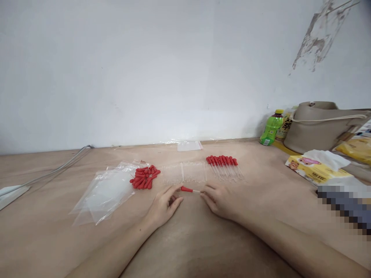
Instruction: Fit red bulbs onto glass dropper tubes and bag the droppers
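Between my hands lies a dropper with a red rubber bulb (186, 189) and a thin clear tube. My right hand (216, 199) pinches the tube's end between thumb and fingers. My left hand (165, 204) is at the bulb's tip, its thumb apart from the curled fingers; the index fingertip is close to or touching the bulb. Beyond them lies a row of clear glass tubes (185, 172). Left of that is a pile of loose red rubber bulbs (145, 177). Several droppers with red bulbs (224, 166) lie side by side to the right.
Clear plastic bags (101, 193) overlap at the left, near a grey cable (63, 168). A small white packet (189, 146) lies by the wall. To the right are a green bottle (271, 129), a beige bag (315, 129) and a yellow tissue pack (315, 170).
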The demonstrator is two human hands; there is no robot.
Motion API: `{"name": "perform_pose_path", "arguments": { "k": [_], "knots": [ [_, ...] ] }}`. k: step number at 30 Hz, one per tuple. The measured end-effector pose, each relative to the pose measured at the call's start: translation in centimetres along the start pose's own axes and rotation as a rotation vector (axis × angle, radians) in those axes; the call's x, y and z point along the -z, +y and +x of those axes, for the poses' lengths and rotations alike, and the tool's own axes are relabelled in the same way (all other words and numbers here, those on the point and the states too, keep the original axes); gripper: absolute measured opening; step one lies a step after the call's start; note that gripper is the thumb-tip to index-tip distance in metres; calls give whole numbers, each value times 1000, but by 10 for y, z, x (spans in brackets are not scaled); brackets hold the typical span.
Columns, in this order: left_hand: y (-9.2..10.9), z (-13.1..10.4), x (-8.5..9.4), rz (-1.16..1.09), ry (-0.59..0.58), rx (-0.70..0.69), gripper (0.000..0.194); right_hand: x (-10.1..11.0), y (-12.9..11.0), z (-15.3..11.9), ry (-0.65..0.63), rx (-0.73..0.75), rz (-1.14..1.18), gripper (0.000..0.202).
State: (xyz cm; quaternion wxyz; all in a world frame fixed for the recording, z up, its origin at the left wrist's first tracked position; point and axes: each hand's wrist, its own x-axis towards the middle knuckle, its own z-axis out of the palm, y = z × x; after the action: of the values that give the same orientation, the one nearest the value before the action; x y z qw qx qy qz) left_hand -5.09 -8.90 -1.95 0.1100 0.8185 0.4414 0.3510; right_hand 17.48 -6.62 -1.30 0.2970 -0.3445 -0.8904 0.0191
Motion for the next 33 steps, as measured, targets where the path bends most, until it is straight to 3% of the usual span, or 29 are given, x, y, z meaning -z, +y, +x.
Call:
{"name": "perform_pose_path", "arguments": {
  "k": [6,9,12,17,27,33],
  "knots": [
    [3,2,3,43,-32,-21,32,22,57,25,271,-526,30,23],
    [2,3,2,38,-101,-28,26,24,79,33,237,-758,-81,26],
    [0,4,2,49,-144,-37,26,18,87,33,188,-881,-190,26],
    [0,4,3,62,-150,-42,28,10,89,26,109,-912,-211,27],
    [-1,5,4,62,-163,-36,28,7,93,26,96,-888,-237,31],
    [0,5,5,66,-171,-30,28,8,81,26,80,-828,-260,29]
  ]
}}
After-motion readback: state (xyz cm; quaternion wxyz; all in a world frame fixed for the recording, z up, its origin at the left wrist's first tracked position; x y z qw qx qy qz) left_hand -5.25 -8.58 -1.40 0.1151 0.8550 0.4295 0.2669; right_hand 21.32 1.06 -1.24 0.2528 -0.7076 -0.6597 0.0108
